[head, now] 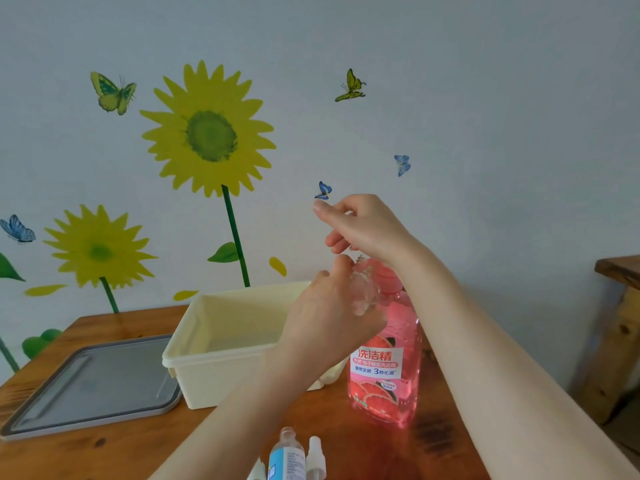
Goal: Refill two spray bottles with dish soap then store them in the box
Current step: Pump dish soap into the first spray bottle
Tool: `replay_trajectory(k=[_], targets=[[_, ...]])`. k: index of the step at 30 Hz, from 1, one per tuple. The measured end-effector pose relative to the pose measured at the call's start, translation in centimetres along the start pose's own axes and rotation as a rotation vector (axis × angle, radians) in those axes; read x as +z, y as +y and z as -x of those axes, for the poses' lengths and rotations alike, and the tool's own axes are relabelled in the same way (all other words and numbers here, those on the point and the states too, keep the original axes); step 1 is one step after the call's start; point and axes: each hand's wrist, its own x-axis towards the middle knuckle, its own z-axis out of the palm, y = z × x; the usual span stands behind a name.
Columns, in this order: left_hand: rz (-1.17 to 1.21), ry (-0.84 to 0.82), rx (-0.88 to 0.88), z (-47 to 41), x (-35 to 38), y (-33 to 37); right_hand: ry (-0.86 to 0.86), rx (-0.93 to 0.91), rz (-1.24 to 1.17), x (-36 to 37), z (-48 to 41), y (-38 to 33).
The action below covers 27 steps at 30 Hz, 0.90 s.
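Note:
My left hand point(325, 320) grips a small clear spray bottle point(363, 292), tilted, its open threaded neck pointing up. Just above that neck my right hand point(367, 226) has its fingers curled round a small pale piece, apparently the bottle's spray head, mostly hidden in the fingers. Right behind both hands a big pink dish soap bottle point(384, 372) stands on the table with its pink cap on. A second spray bottle point(286, 455) with a blue label stands open at the near edge, and a white spray head point(316, 457) lies next to it. The cream box point(207, 372) stands open to the left.
A grey lid point(93, 382) lies flat left of the box on the wooden table point(131, 452). The wall with sunflower stickers runs close behind. Another wooden piece of furniture point(620, 271) stands at the far right. A small white part point(258, 472) shows at the bottom edge.

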Motion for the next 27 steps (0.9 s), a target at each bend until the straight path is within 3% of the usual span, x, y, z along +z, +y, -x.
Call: replay_trajectory(k=[5,11,16,21,27], targets=[[-0.102,-0.015,0.041,-0.8,-1.0,-0.2,-0.104,0.032,0.035,-0.3,-0.1,-1.1],[-0.017,-0.039,0.024,-0.1,-0.6,-0.3,-0.039,0.003,0.113,0.1,0.5,-0.9],[-0.095,-0.017,0.065,-0.6,-1.4,-0.2,-0.134,0.058,0.105,-0.3,0.2,-1.8],[-0.029,-0.050,0.031,-0.4,-0.7,-0.1,-0.025,0.000,0.185,0.1,0.6,-1.1],[-0.114,-0.020,0.071,-1.0,-1.5,-0.2,-0.128,0.069,0.083,-0.4,-0.1,-1.9]])
